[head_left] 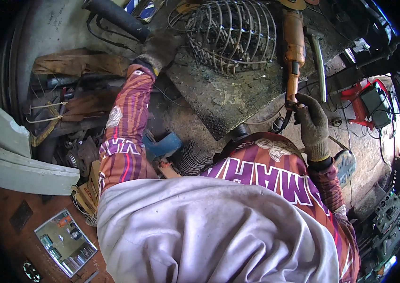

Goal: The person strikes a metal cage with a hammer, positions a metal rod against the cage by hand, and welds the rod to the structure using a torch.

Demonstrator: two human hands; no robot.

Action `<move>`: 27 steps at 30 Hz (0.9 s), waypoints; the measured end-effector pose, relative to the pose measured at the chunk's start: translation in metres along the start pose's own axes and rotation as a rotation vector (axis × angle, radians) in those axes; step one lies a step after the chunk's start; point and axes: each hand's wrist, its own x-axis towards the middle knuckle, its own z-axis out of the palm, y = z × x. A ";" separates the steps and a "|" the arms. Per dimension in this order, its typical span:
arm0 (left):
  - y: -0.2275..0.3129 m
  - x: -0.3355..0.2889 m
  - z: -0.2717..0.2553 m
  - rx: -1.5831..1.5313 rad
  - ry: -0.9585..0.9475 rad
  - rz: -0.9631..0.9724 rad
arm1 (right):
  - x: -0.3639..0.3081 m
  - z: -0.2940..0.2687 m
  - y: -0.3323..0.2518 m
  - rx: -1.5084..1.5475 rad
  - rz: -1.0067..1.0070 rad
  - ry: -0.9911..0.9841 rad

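My right grip (314, 123): gloved in grey knit, fingers curled around the tail end of the angle grinder's handle, thumb side toward me, wrapped tight on it.
My left grip (161, 47): in a dark, dirty glove, laid on the far left corner of the metal plate, just beside the wire cage; whether the fingers are spread or clenched I cannot tell, since the glove blends into the grime.
Angle grinder (293, 52): orange body, long and slim, lying lengthwise on the right side of the plate, pointing away from me; its disc end reaches the upper edge of the view, its rear handle sits in my right grip; a dark cable leaves the handle end near my wrist.
Wire cage (230, 33): a rounded basket of curved steel rods, greyish and scorched, resting on the plate between my two hands, touching the grinder's left side or just beside it.
Metal plate (223, 96): dark, flat, spattered and rusty, one corner pointing toward my chest.
Metal bar (320, 66): slim, grey, lying right of the grinder.
Red machine (367, 101): boxy, on the floor at the right, with cables about it.
Sleeves (124, 137): striped orange and purple on both my arms.
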 end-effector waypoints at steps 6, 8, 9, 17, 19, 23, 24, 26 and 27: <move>-0.007 -0.011 -0.014 0.051 -0.230 -0.100 | -0.008 -0.007 0.000 -0.039 0.041 0.041; -0.011 -0.028 -0.032 -0.134 -0.215 -0.181 | -0.010 -0.009 -0.003 -0.054 0.050 0.020; -0.017 -0.040 -0.032 -0.124 -0.216 -0.188 | -0.010 -0.007 -0.004 -0.044 0.044 0.014; 0.026 -0.126 -0.088 -1.747 0.044 -0.446 | -0.012 0.003 -0.012 0.049 0.039 0.014; 0.040 -0.139 -0.088 -1.868 0.091 -0.363 | -0.010 0.014 -0.024 0.049 -0.052 -0.031; 0.098 -0.139 -0.100 -1.918 0.136 -0.262 | -0.004 0.028 -0.059 0.062 0.008 -0.185; 0.117 -0.133 -0.101 -1.854 0.185 -0.216 | -0.002 0.030 -0.066 0.017 -0.063 -0.197; 0.153 -0.132 -0.109 -1.985 0.069 -0.161 | 0.005 0.038 -0.072 0.014 -0.222 -0.218; 0.170 -0.128 -0.108 -2.088 -0.060 -0.149 | 0.010 0.041 -0.063 0.046 -0.305 -0.218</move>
